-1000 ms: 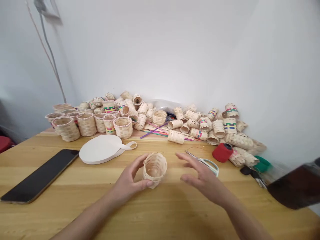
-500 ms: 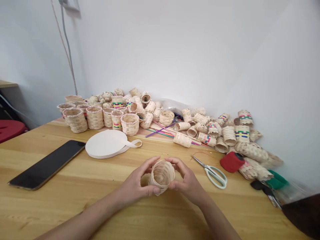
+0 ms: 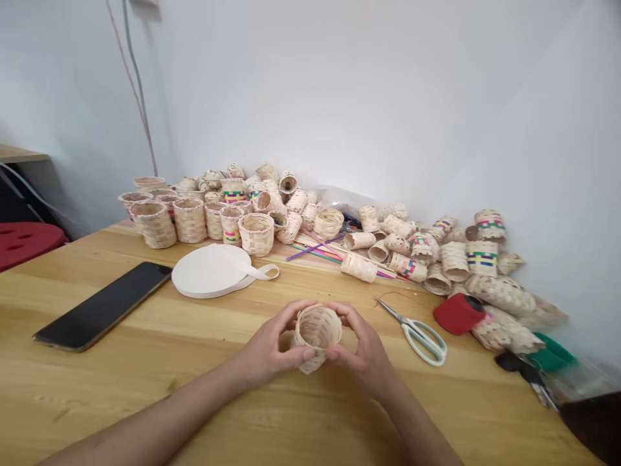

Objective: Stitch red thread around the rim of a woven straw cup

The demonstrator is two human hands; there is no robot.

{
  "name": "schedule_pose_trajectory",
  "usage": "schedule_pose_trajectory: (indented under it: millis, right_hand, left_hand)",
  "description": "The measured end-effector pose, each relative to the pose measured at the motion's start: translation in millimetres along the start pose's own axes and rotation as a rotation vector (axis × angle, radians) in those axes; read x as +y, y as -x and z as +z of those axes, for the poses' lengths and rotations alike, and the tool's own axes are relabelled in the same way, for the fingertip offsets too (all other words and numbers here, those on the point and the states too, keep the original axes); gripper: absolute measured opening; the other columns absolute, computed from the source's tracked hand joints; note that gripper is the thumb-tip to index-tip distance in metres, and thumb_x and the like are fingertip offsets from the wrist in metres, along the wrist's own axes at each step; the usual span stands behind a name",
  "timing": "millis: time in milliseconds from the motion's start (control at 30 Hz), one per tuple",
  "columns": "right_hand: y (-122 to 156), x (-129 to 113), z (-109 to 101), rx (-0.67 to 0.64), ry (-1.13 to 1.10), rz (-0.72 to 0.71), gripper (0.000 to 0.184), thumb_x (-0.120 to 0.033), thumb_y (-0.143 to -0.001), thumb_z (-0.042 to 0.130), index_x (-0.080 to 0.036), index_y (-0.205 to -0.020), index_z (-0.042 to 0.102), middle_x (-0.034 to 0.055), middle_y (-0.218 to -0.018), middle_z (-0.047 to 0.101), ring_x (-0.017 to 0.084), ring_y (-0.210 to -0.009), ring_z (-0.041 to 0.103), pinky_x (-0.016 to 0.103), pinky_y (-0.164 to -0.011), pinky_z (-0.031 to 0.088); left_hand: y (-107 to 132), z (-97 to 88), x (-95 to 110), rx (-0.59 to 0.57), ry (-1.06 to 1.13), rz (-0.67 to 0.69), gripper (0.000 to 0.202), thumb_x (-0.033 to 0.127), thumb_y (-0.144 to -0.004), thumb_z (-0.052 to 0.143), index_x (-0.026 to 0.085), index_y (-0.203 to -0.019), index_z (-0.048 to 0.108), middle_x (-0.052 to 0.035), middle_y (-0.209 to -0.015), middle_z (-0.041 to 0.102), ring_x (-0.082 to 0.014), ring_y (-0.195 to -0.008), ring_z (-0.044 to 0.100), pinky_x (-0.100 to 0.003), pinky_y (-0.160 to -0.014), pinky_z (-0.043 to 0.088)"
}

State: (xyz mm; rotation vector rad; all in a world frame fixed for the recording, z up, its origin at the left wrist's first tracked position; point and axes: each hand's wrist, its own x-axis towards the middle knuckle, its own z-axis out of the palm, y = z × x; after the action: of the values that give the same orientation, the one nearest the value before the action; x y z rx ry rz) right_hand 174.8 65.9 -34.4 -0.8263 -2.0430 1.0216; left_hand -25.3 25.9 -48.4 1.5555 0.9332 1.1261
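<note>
A small pale woven basket [image 3: 317, 329] is held between both hands over the near middle of the table, its mouth tilted toward me. Around its left side curves my left hand [image 3: 279, 340], thumb against the near rim and fingers behind. My right hand [image 3: 361, 346] grips the right side the same way. To the right of that hand lie scissors [image 3: 414, 331] with pale green handles, closed. Beyond the left hand rests a flat roll of white ribbon [image 3: 212, 270] with a loose looped end.
A black phone [image 3: 104, 305] lies on the wooden table [image 3: 145, 382] at left. Finished-looking woven baskets [image 3: 189, 220] stand at the back left, with several more heaped along the wall. Red thread spool [image 3: 458, 314] and green spool [image 3: 553, 353] sit at right.
The view has shifted slightly, so the table items appear moved. Both hands still hold the basket, the right thumb now a little closer to its near rim.
</note>
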Motion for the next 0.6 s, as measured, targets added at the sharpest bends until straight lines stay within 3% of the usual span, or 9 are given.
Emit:
schedule_pose_trajectory:
  millis: [133, 233, 333, 433, 500, 600]
  right_hand:
    - [9, 20, 5, 0.017, -0.153, 0.047, 0.096, -0.073, -0.065, 0.060, -0.025, -0.142, 0.031, 0.0122, -0.143, 0.042, 0.030, -0.126, 0.045, 0.040, -0.101, 0.039]
    - [11, 25, 5, -0.042, -0.167, 0.099, 0.106, -0.069, -0.063, 0.067, -0.025, -0.147, 0.019, 0.0129, -0.147, 0.035, 0.031, -0.131, 0.039, 0.045, -0.106, 0.034]
    - [9, 19, 7, -0.128, -0.085, 0.103, 0.100, -0.057, -0.065, 0.074, -0.023, -0.146, 0.026, 0.0126, -0.144, 0.041, 0.031, -0.132, 0.037, 0.048, -0.109, 0.028]
    - [7, 15, 7, -0.145, -0.022, 0.125, 0.083, -0.047, -0.070, 0.075, -0.021, -0.140, 0.039, 0.0130, -0.138, 0.049, 0.032, -0.128, 0.043, 0.048, -0.107, 0.032]
    - [7, 19, 4, -0.058, 0.011, 0.154, 0.076, -0.044, -0.070, 0.074, -0.020, -0.135, 0.045, 0.0146, -0.134, 0.053, 0.033, -0.124, 0.048, 0.049, -0.105, 0.036]
    - [6, 31, -6, 0.228, 0.003, 0.179, 0.071, -0.046, -0.068, 0.075, -0.018, -0.129, 0.051, 0.0169, -0.127, 0.058, 0.034, -0.116, 0.054, 0.050, -0.100, 0.041]
  left_hand:
    - [1, 0.7, -6, 0.027, 0.032, 0.019, 0.069, 0.035, -0.076, 0.068, 0.020, -0.135, 0.037, -0.0106, -0.132, 0.052, -0.0265, -0.119, 0.050, -0.038, -0.099, 0.041]
    - [2, 0.5, -10, 0.060, 0.089, 0.054, 0.071, 0.037, -0.076, 0.070, 0.021, -0.136, 0.037, -0.0105, -0.133, 0.051, -0.0262, -0.119, 0.051, -0.038, -0.100, 0.041]
    - [3, 1.5, -11, 0.077, 0.122, 0.094, 0.071, 0.037, -0.076, 0.071, 0.022, -0.137, 0.039, -0.0100, -0.135, 0.049, -0.0263, -0.122, 0.048, -0.037, -0.101, 0.040]
    - [4, 4.1, -13, 0.085, 0.091, 0.119, 0.073, 0.038, -0.076, 0.071, 0.024, -0.140, 0.038, -0.0096, -0.141, 0.042, -0.0275, -0.125, 0.044, -0.039, -0.104, 0.037]
    - [5, 6.4, -15, 0.124, 0.060, 0.119, 0.078, 0.040, -0.075, 0.071, 0.024, -0.142, 0.034, -0.0105, -0.143, 0.040, -0.0285, -0.125, 0.043, -0.041, -0.104, 0.035]
    - [6, 10.1, -18, 0.211, 0.070, 0.078, 0.076, 0.042, -0.078, 0.065, 0.021, -0.143, 0.031, -0.0131, -0.139, 0.043, -0.0278, -0.120, 0.045, -0.041, -0.099, 0.038]
